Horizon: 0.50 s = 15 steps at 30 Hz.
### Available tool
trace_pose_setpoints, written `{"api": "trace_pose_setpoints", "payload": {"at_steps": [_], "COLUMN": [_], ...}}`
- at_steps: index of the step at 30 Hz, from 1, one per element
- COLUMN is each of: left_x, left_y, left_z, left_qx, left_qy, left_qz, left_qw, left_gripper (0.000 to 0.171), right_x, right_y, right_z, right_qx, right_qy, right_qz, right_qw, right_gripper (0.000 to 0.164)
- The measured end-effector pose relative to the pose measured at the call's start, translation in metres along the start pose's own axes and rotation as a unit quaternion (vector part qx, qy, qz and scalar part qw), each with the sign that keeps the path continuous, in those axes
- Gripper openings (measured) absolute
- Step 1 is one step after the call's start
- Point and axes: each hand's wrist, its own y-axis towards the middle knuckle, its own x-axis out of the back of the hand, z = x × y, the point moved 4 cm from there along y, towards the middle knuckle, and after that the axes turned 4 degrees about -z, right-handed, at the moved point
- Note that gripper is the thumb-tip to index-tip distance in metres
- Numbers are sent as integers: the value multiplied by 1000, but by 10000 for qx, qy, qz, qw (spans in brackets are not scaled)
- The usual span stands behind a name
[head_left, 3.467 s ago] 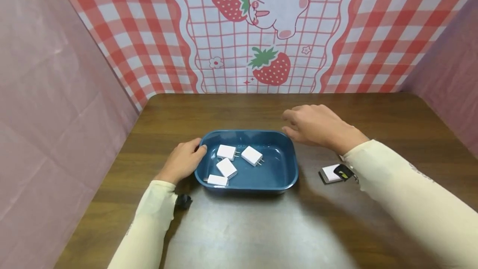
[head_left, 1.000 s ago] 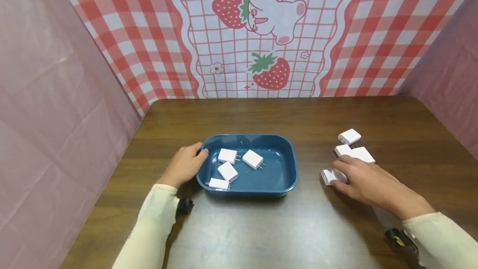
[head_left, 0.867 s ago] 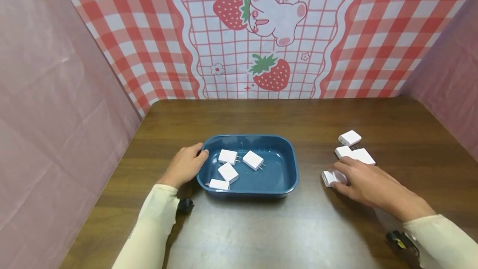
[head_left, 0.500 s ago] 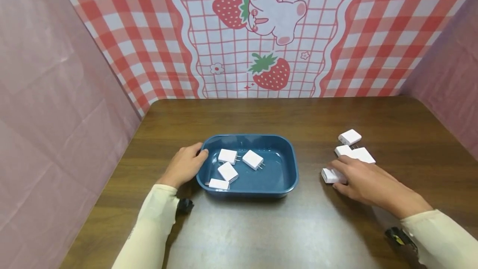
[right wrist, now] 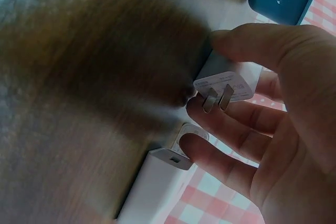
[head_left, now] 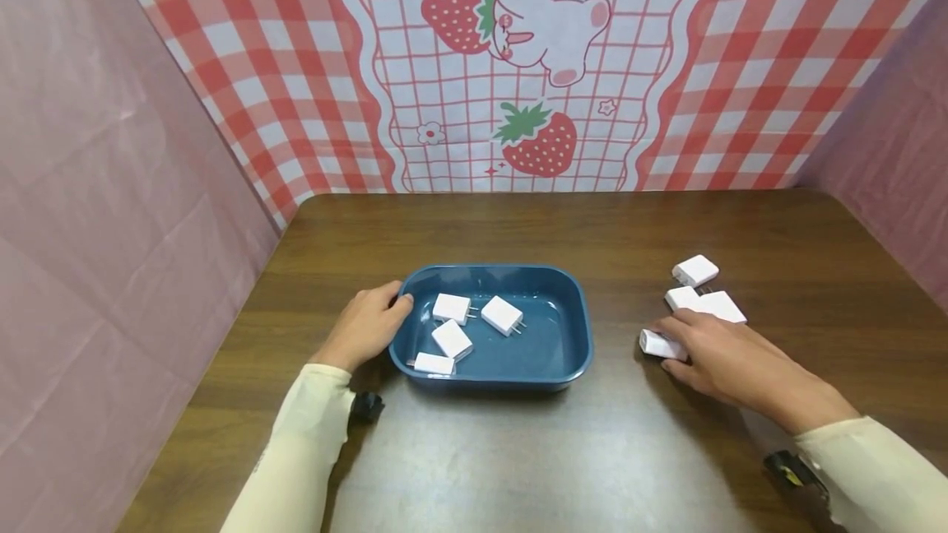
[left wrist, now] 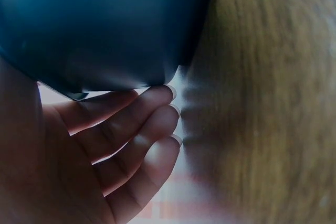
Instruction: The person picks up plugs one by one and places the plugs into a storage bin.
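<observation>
head view: the right hand pinches a white charger between thumb and fingers, low over the wooden table, to the right of the blue tray and apart from it; whether it touches the wood i cannot tell; three more chargers lie by that hand, and four loose chargers sit in the tray; the left hand holds the tray's left rim, thumb on top.

left wrist view: the fingers are bent against the tray's outer wall, slightly spread; the thumb tip is out of sight; the tray looks stiff and glossy, so probably a bit slippery, best held at the rim.

right wrist view: the charger is clamped, the gap no wider than its body, with two metal prongs facing the palm; it should be light, hard and smooth; its flat sides suit a pinch, sparing the prongs, which might bend.
</observation>
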Motion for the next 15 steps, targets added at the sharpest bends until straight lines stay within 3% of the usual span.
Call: {"api": "trace_pose_setpoints", "payload": {"at_steps": [9,15], "left_x": [1,0], "left_y": [0,-1], "left_z": [-1,0], "left_qx": [-88,-85], "left_qy": [-40,31], "left_qz": [-72,-85], "left_qw": [9999,9999], "left_gripper": [29,31], "right_x": [1,0], "right_y": [-3,-4], "right_z": [2,2], "right_qx": [-155,-287], "right_qy": [-46,38], "right_qz": [62,216], "right_qw": [9998,9993], "right_gripper": [38,40]}}
